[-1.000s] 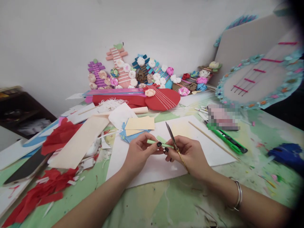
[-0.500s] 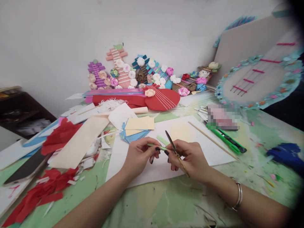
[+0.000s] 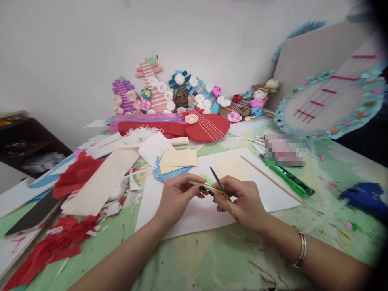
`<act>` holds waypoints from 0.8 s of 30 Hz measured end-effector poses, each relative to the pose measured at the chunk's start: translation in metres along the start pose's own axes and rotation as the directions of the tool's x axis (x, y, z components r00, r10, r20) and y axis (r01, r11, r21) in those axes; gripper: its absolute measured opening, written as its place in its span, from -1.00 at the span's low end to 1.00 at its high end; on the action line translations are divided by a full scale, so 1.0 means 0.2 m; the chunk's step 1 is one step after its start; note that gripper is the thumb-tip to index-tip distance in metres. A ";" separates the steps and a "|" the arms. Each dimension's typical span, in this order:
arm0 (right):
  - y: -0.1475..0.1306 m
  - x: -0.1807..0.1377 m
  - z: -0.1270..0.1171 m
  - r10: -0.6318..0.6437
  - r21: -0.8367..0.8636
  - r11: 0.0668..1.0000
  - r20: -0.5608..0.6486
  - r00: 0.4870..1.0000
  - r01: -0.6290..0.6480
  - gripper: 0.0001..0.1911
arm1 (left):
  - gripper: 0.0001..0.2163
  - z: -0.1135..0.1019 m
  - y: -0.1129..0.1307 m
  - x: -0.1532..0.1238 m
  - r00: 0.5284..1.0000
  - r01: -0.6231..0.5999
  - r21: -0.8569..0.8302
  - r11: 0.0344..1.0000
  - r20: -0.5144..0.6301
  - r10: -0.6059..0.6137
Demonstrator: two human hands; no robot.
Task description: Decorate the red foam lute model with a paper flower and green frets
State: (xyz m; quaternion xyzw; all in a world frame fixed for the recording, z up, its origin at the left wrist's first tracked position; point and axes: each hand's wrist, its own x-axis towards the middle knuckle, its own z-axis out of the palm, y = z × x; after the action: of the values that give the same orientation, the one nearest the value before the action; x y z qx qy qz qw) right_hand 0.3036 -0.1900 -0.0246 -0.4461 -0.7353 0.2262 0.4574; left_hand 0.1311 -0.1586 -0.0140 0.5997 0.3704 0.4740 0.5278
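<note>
My left hand (image 3: 178,196) pinches one end of a thin green paper strip (image 3: 196,184) over a large white sheet (image 3: 188,218). The fingers of my right hand (image 3: 241,198) are closed around a pair of scissors (image 3: 218,178) with gold-coloured handles, and its fingertips also meet the strip's other end. The dark blades point up and away to the left. Behind the strip, a light green paper piece (image 3: 207,178) rests on the sheet, partly covered by my hands. Cream paper pieces (image 3: 178,157) lie on blue ones (image 3: 172,174) just beyond my left hand.
On the right lie a wooden stick (image 3: 269,178), a green box cutter (image 3: 292,182) and blue crumpled paper (image 3: 363,196). Red crepe paper (image 3: 75,173) and scraps cover the left. Paper instruments with flowers (image 3: 151,89) stand along the wall; a red one (image 3: 207,127) lies before them.
My hands have drawn slightly closer together at the strip. The scissors have tilted a little, their handle end shifting left.
</note>
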 end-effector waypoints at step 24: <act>0.00 0.04 -0.06 0.095 -0.315 0.948 0.171 0.981 -0.037 -0.61 | -0.80 -0.17 0.02 0.06 0.997 -0.050 -0.074 0.996 -0.054 0.046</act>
State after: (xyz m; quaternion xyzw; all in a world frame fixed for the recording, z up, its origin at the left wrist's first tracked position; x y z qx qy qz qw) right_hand 0.3135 -0.1834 -0.0153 -0.5140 -0.7853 0.1632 0.3040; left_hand 0.1023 -0.1383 -0.0082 0.5756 0.3515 0.5156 0.5284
